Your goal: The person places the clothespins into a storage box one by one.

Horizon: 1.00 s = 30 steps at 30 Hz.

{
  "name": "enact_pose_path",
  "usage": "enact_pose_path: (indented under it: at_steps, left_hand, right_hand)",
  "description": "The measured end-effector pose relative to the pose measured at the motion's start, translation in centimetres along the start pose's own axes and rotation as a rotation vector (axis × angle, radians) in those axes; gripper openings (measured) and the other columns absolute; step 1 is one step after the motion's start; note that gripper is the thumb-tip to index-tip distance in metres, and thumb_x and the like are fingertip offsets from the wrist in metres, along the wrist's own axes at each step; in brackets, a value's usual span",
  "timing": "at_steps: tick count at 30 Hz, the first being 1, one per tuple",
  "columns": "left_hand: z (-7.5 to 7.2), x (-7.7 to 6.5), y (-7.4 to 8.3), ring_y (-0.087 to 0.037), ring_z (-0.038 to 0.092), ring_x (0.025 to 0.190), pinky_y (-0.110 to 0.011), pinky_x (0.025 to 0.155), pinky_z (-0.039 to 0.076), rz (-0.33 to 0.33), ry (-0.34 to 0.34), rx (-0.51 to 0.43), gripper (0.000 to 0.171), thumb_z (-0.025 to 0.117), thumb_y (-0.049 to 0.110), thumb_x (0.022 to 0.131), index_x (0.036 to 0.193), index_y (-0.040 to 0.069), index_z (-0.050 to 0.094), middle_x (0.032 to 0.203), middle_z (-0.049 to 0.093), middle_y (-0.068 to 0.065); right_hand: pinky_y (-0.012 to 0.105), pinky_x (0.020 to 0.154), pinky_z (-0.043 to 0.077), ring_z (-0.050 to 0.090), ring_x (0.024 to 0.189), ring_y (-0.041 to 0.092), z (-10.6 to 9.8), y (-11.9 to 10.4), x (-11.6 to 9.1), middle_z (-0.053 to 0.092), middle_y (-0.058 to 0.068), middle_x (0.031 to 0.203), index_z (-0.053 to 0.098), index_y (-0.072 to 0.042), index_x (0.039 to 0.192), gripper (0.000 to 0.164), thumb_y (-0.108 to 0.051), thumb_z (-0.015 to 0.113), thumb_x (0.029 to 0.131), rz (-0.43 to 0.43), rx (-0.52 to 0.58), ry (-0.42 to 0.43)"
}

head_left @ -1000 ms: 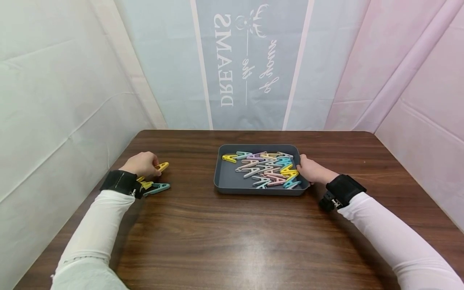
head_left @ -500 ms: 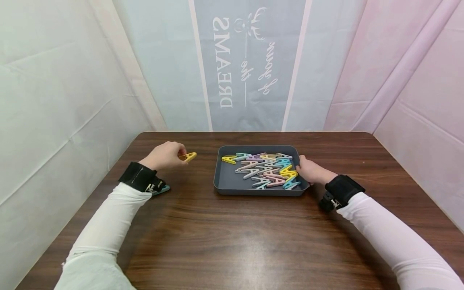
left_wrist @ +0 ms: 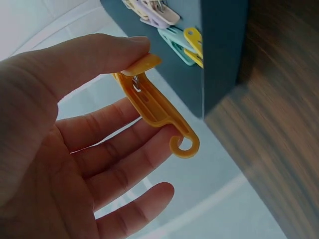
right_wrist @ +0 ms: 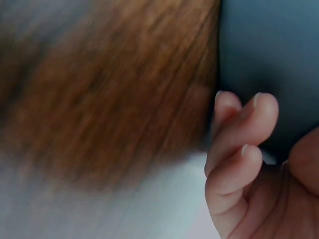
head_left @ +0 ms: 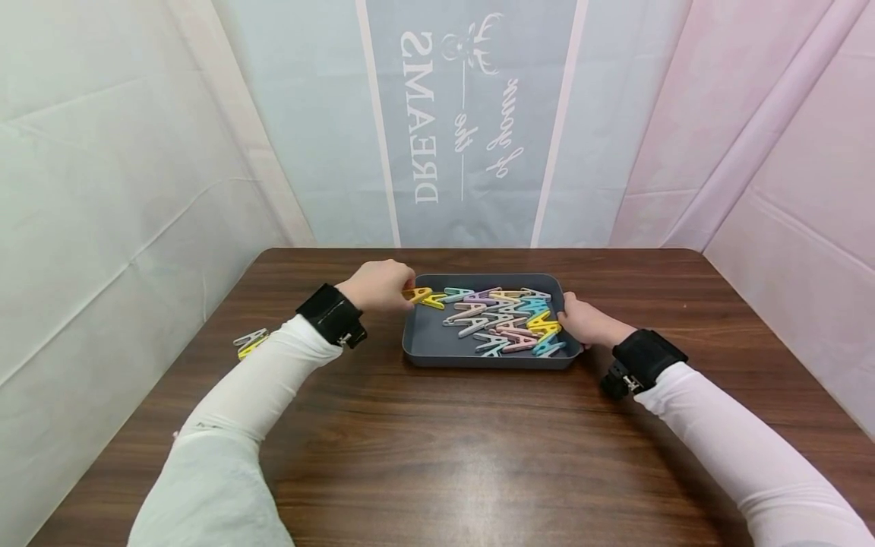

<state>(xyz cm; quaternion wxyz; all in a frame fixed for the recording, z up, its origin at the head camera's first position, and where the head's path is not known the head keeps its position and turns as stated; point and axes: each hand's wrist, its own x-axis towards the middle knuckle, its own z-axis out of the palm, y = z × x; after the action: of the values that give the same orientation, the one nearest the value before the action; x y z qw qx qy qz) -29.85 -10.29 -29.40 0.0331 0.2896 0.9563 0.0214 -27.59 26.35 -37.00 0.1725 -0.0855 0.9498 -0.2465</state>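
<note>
My left hand [head_left: 377,287] pinches a yellow clothespin [head_left: 418,294] at the left rim of a dark grey tray [head_left: 432,338]. In the left wrist view, thumb and index side grip the clip's handle end, and its hooked tip [left_wrist: 192,147] points away from the palm; the other fingers are spread loosely below. Clothespins in several colours lie in the tray, mostly toward its right half, with a yellow one [head_left: 433,301] just beyond the held clip. At the tray's right wall, my right hand [head_left: 591,322] grips the rim, its fingers curled against the outer side [right_wrist: 269,45].
On the table's left side lie a grey clothespin [head_left: 250,336] and a yellow clothespin [head_left: 251,347], partly hidden by my left sleeve [head_left: 253,387]. The brown wooden table [head_left: 465,448] is enclosed by pale cloth sheets [head_left: 123,190] at the back and sides.
My left hand has lifted the yellow clothespin from the table's left side and carried it right to the tray's left rim. The right hand and tray have stayed in place.
</note>
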Motion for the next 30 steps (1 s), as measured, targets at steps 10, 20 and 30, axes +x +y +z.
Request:
enact_pose_path:
  at_steps: [10, 20, 30]
  left_hand:
    - [1.0, 3.7, 1.8, -0.016, 0.051, 0.068, -0.031, 0.061, 0.042, 0.051, -0.071, 0.085, 0.018, 0.075, 0.026, 0.082, 0.084, 0.010, 0.066, 0.076, 0.060, 0.000]
    - [1.8, 4.9, 3.5, -0.014, 0.039, 0.060, -0.028, 0.055, 0.033, 0.052, -0.182, 0.184, 0.019, 0.070, 0.017, 0.084, 0.072, 0.012, 0.056, 0.063, 0.041, 0.002]
    - [3.6, 6.1, 3.9, -0.017, 0.050, 0.071, -0.031, 0.063, 0.044, 0.056, -0.248, 0.251, 0.015, 0.067, 0.014, 0.087, 0.100, 0.007, 0.064, 0.083, 0.059, -0.004]
  right_hand:
    - [0.031, 0.047, 0.045, 0.051, 0.049, 0.019, -0.2, -0.1, -0.1, 0.051, 0.019, 0.079, 0.009, 0.019, 0.137, 0.051, -0.010, 0.035, 0.104, 0.006, -0.002, 0.003]
    - [0.030, 0.046, 0.045, 0.050, 0.046, 0.018, 0.0, 0.0, 0.0, 0.051, 0.016, 0.073, 0.007, 0.018, 0.138, 0.054, -0.011, 0.035, 0.104, 0.008, 0.004, 0.003]
    - [0.031, 0.047, 0.043, 0.049, 0.046, 0.018, 0.0, 0.0, -0.1, 0.051, 0.015, 0.069, 0.006, 0.021, 0.138, 0.053, -0.009, 0.032, 0.104, -0.027, -0.021, 0.003]
